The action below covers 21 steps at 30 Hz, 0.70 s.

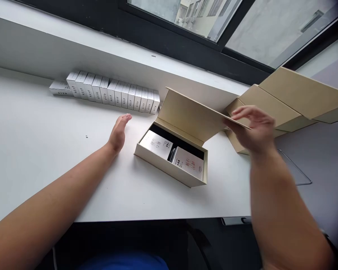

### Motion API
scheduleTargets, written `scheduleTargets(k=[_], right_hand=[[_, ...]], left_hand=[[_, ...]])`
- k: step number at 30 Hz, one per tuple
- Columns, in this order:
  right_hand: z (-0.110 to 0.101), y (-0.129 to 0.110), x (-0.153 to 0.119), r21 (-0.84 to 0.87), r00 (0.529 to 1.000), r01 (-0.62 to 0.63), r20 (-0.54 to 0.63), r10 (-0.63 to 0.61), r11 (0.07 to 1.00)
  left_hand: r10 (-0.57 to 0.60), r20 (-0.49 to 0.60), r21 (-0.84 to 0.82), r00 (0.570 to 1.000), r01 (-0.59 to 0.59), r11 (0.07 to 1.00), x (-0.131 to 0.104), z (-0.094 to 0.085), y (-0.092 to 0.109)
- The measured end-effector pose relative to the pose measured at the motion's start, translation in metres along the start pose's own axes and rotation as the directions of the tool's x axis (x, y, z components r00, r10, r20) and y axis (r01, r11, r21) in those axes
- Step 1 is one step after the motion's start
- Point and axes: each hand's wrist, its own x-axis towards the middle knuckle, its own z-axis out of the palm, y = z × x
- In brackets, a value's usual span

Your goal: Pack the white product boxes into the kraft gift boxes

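In front of me a beige gift box [163, 165] lies on the white table, its hinged lid [191, 114] raised toward the back. Two small printed cartons sit side by side inside: a white carton [157, 144] at left and another with reddish print [189, 162] at right, over a dark lining. My right hand [253, 125] grips the lid's right end between thumb and fingers. Left of the box, my left hand [119, 132] hovers near the tabletop, touching nothing, with its fingers extended and partly hidden by the hand itself.
A row of several white cartons [115, 93] lines the wall at the back left. Several closed beige boxes [278, 101] are stacked at the right. The window [208, 18] and its sill rise behind the table [45, 161]. A metal wire stand [298, 168] shows at right.
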Motion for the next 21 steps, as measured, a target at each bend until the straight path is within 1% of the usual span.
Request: scheduleTargets(k=[1, 2, 3, 4, 5, 6, 7, 8, 9, 10, 11, 13, 14, 16, 19, 21], right_hand=[[-0.015, -0.017, -0.007, 0.067, 0.998, 0.008, 0.068, -0.013, 0.998], [-0.028, -0.031, -0.017, 0.128, 0.983, -0.014, 0.184, -0.01, 0.992], [-0.039, -0.04, -0.029, 0.191, 0.947, -0.056, 0.323, -0.009, 0.98], [-0.047, -0.045, -0.041, 0.241, 0.893, -0.116, 0.451, -0.005, 0.964], [-0.052, -0.046, -0.055, 0.283, 0.845, -0.183, 0.535, 0.004, 0.942], [-0.053, -0.042, -0.069, 0.323, 0.82, -0.243, 0.572, 0.016, 0.915], [-0.05, -0.035, -0.083, 0.355, 0.818, -0.294, 0.574, 0.041, 0.887], [-0.044, -0.027, -0.096, 0.38, 0.831, -0.332, 0.552, 0.077, 0.863], [-0.036, -0.019, -0.109, 0.388, 0.832, -0.367, 0.542, 0.113, 0.846], [-0.026, -0.012, -0.12, 0.372, 0.809, -0.414, 0.569, 0.148, 0.831], [-0.016, -0.007, -0.13, 0.357, 0.776, -0.464, 0.606, 0.177, 0.811], [0.004, -0.006, -0.144, 0.324, 0.711, -0.557, 0.662, 0.237, 0.765], [0.011, -0.009, -0.149, 0.316, 0.699, -0.586, 0.664, 0.267, 0.746], [0.021, -0.017, -0.156, 0.277, 0.7, -0.607, 0.63, 0.336, 0.745], [0.029, -0.024, -0.159, 0.153, 0.697, -0.599, 0.582, 0.419, 0.786], [0.035, -0.023, -0.157, 0.116, 0.69, -0.597, 0.578, 0.435, 0.794]], left_hand=[[0.005, -0.019, -0.041, 1.0, -0.006, 0.999, 0.0, 0.0, 0.002], [0.006, -0.028, -0.075, 1.0, -0.008, 0.997, -0.001, 0.001, 0.004], [0.003, -0.028, -0.105, 1.0, -0.006, 0.994, -0.001, 0.001, 0.006], [-0.004, -0.016, -0.136, 1.0, 0.002, 0.991, -0.001, 0.002, 0.008], [-0.014, 0.013, -0.164, 1.0, 0.016, 0.986, -0.001, 0.001, 0.01], [-0.026, 0.06, -0.189, 0.998, 0.036, 0.981, -0.001, 0.001, 0.012], [-0.038, 0.119, -0.209, 0.992, 0.062, 0.976, -0.001, -0.001, 0.014], [-0.051, 0.185, -0.219, 0.981, 0.092, 0.971, -0.002, -0.002, 0.016], [-0.062, 0.252, -0.217, 0.966, 0.119, 0.969, -0.002, -0.003, 0.018], [-0.071, 0.31, -0.206, 0.948, 0.14, 0.969, -0.002, -0.005, 0.02], [-0.08, 0.361, -0.19, 0.929, 0.158, 0.969, -0.003, -0.006, 0.022], [-0.111, 0.431, -0.152, 0.896, 0.193, 0.969, -0.006, -0.007, 0.026], [-0.126, 0.453, -0.131, 0.883, 0.206, 0.97, -0.008, -0.006, 0.028], [-0.15, 0.465, -0.094, 0.873, 0.217, 0.972, -0.011, -0.006, 0.031], [-0.16, 0.465, -0.055, 0.871, 0.209, 0.976, -0.009, -0.008, 0.037], [-0.143, 0.455, -0.06, 0.879, 0.19, 0.98, -0.002, -0.017, 0.042]])
